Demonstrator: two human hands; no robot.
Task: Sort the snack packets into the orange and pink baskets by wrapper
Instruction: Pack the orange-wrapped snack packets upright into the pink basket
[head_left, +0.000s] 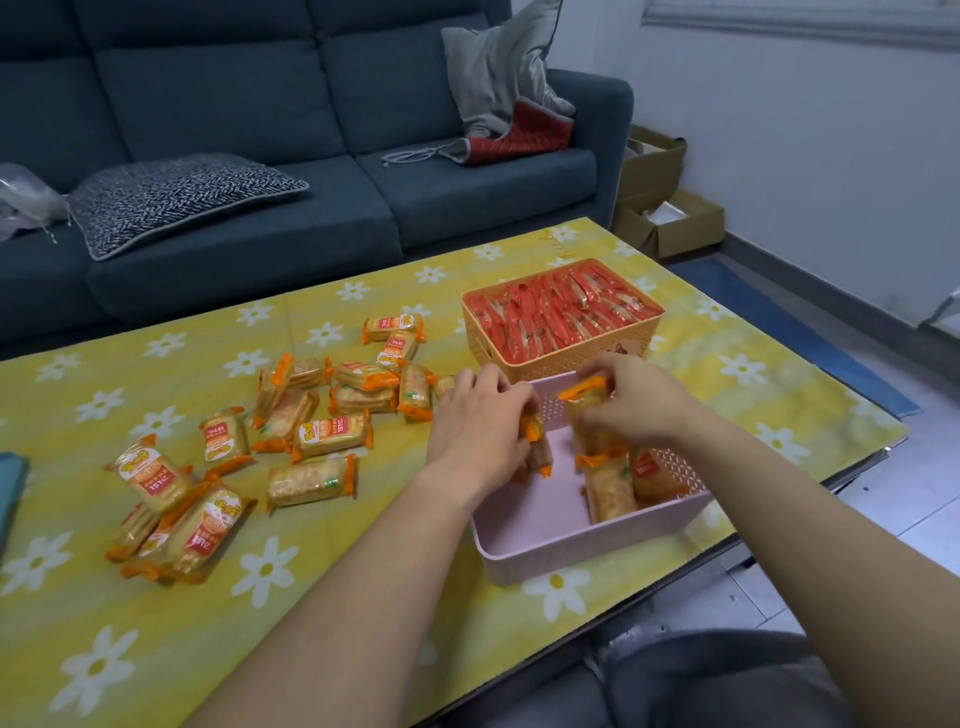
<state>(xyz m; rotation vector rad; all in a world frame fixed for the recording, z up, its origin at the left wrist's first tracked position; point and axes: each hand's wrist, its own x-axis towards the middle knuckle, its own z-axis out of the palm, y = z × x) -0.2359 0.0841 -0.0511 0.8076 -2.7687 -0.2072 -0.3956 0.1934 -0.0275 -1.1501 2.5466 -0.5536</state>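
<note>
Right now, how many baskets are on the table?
2: the orange basket, full of red packets, at the far side; the pink basket directly in front of it, nearer you. None looks hidden.

Upside-down digits "1512" on loose snack packets (332, 435), other print illegible

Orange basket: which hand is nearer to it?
Right. The right hand holds a packet over the pink basket, just in front of the orange basket; the left hand sits further forward and left.
</note>
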